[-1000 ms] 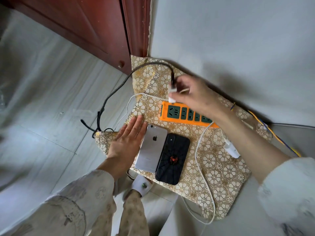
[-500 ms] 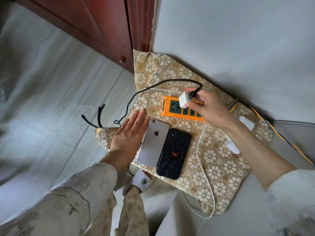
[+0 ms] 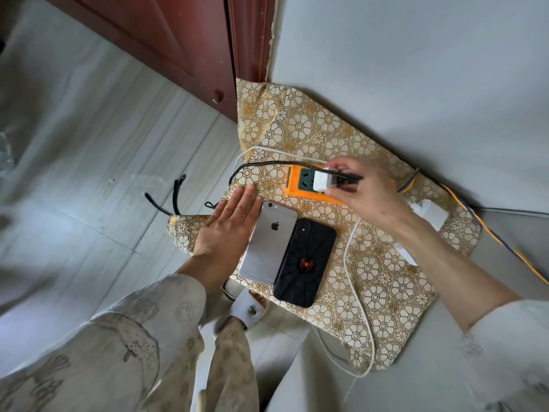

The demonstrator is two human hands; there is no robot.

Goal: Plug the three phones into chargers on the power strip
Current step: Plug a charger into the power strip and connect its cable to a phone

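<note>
An orange power strip [image 3: 294, 182] with green sockets lies on a gold floral cloth [image 3: 300, 129]. My right hand [image 3: 365, 191] grips a white charger block [image 3: 322, 181] with a black cable [image 3: 261, 165], holding it over the strip's sockets. A silver phone [image 3: 269, 242] and a black phone with a red spider [image 3: 306, 263] lie face down side by side. My left hand [image 3: 228, 230] rests flat on the cloth, fingers apart, touching the silver phone's left edge. I see only two phones.
A second white charger [image 3: 430, 212] lies on the cloth right of my forearm, and a white cable [image 3: 353, 292] loops across the cloth. Black cable ends [image 3: 175, 197] trail onto the tiled floor. A red-brown wooden door [image 3: 166, 40] stands behind; a wall rises on the right.
My right hand lifted the white charger from behind the strip and brought it over the sockets, dragging the black cable along. The left hand stayed beside the silver phone.
</note>
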